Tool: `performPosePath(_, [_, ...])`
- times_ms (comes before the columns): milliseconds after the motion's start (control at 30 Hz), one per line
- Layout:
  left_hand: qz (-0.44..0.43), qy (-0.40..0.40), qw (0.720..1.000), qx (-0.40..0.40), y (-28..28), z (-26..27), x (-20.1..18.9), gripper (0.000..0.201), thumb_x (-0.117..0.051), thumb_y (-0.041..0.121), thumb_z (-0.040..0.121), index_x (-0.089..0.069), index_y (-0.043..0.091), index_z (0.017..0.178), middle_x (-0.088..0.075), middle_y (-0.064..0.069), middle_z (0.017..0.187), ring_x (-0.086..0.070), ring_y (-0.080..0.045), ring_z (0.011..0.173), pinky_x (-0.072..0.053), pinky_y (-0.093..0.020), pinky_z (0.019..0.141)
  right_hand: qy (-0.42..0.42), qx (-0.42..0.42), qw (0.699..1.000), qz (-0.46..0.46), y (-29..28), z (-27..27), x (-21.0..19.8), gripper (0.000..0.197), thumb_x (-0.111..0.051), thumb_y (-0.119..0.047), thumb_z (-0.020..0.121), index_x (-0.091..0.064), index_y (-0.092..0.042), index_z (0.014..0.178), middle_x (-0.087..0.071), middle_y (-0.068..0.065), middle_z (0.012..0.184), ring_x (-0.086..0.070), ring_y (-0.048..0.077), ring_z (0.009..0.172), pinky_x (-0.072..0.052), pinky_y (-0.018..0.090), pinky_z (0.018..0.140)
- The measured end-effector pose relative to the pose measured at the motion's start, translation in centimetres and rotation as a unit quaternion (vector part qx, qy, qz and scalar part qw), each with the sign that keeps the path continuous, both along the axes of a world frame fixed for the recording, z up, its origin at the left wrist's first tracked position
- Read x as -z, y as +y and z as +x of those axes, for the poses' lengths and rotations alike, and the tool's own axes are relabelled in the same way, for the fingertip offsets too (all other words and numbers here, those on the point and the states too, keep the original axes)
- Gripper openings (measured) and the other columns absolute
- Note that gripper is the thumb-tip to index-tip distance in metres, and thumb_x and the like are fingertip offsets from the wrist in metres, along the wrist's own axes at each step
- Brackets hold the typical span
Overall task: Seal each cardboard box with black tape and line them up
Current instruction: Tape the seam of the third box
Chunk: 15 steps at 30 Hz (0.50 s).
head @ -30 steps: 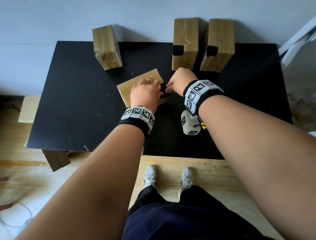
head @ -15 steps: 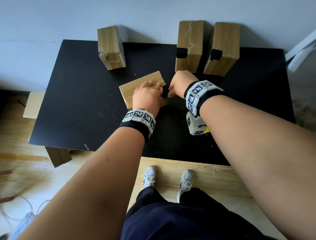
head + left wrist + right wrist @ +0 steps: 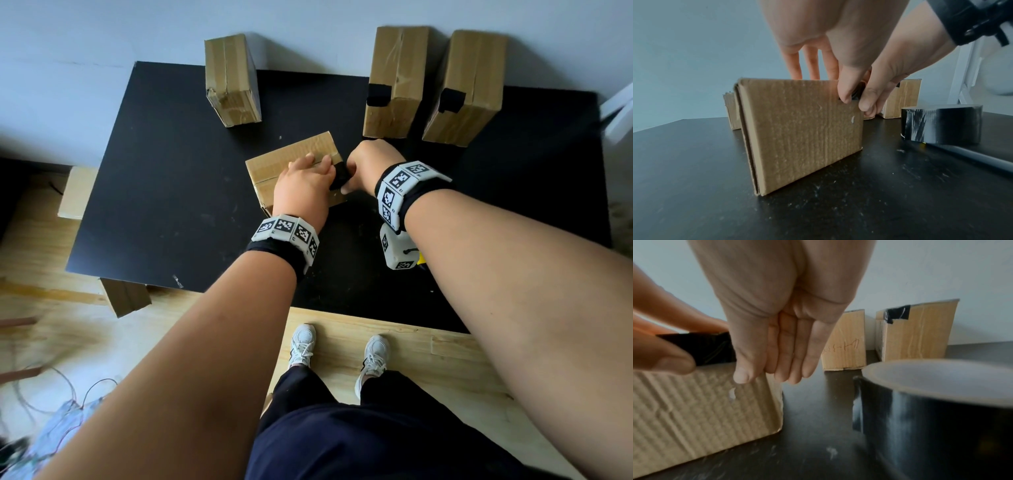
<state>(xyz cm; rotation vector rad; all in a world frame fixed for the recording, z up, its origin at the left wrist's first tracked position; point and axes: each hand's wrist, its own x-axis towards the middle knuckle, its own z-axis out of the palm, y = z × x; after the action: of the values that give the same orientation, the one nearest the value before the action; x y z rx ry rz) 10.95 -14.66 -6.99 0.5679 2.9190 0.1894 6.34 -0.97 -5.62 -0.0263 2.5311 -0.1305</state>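
Observation:
A brown cardboard box [image 3: 291, 161] lies in the middle of the black table [image 3: 171, 188]. A short strip of black tape [image 3: 340, 174] wraps over its right end. My left hand [image 3: 320, 168] lies on the box, fingers straight across the top and thumb [image 3: 844, 92] down on the near face at the strip [image 3: 701, 350]. My right hand [image 3: 349, 178] presses straight fingers [image 3: 789, 363] against the same corner. The black tape roll [image 3: 941, 125] stands just right of the box, hidden under my right wrist in the head view.
Two upright boxes, each with a black tape patch, stand together at the back right [image 3: 394, 82] [image 3: 469, 85]. A box without black tape [image 3: 231, 78] stands at the back left. A dark tool with a yellow bit [image 3: 972, 157] lies by the roll. Cardboard [image 3: 126, 298] sits under the table's left edge.
Both hands stay at the box's right end. My left fingers have slid slightly right toward the black strip, which shows more clearly between the hands.

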Motion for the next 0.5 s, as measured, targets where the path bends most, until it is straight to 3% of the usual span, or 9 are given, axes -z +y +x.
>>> performPosePath(133, [0.077,0.014,0.997,-0.001,-0.6,0.8,0.7,0.053,-0.052,0.002,0.09,-0.046,0.019,0.14,-0.037,0.005,0.151,-0.024,-0.02,0.143,-0.028,-0.035,0.115,0.032,0.069,0.995,-0.062,0.2,1.7,1.0,0.026,-0.072,-0.036,0.082,-0.069,-0.014,0.097,-0.068,0.009,0.1,-0.063,0.028,0.093,-0.045,0.029,0.073])
performPosePath(233, [0.177,0.061,0.981,-0.05,-1.1,1.8,0.8,0.047,-0.063,0.005,0.083,-0.059,0.018,0.128,-0.049,-0.004,0.139,-0.039,-0.025,0.132,-0.043,-0.034,0.097,0.107,0.111,0.977,-0.147,0.5,3.4,1.3,0.031,-0.071,-0.02,0.081,-0.063,-0.016,0.111,-0.067,0.009,0.107,-0.063,0.028,0.101,-0.047,0.031,0.078])
performPosePath(300, [0.188,0.08,0.977,-0.059,-1.2,2.3,0.7,0.045,-0.067,0.011,0.082,-0.06,0.017,0.126,-0.05,-0.008,0.128,-0.044,-0.026,0.122,-0.047,-0.034,0.089,0.14,0.119,0.963,-0.199,0.4,4.0,0.8,0.045,-0.067,-0.012,0.081,-0.055,-0.019,0.123,-0.065,0.008,0.114,-0.062,0.027,0.104,-0.049,0.031,0.083])
performPosePath(367, [0.181,0.082,0.978,-0.063,-1.4,2.4,0.4,0.044,-0.067,0.014,0.083,-0.058,0.013,0.127,-0.052,-0.008,0.123,-0.047,-0.024,0.118,-0.049,-0.034,0.089,0.139,0.114,0.957,-0.229,0.0,3.9,0.1,0.053,-0.065,-0.013,0.08,-0.051,-0.022,0.129,-0.063,0.006,0.12,-0.061,0.025,0.108,-0.051,0.031,0.088])
performPosePath(500, [0.163,0.097,0.978,-0.086,-2.2,2.5,0.2,0.034,-0.066,0.018,0.085,-0.066,0.018,0.119,-0.057,-0.005,0.121,-0.048,-0.025,0.118,-0.05,-0.036,0.081,0.116,0.085,0.962,-0.23,-0.8,3.5,-1.1,0.045,-0.068,-0.022,0.08,-0.061,-0.019,0.125,-0.065,0.002,0.12,-0.061,0.021,0.11,-0.05,0.029,0.091])
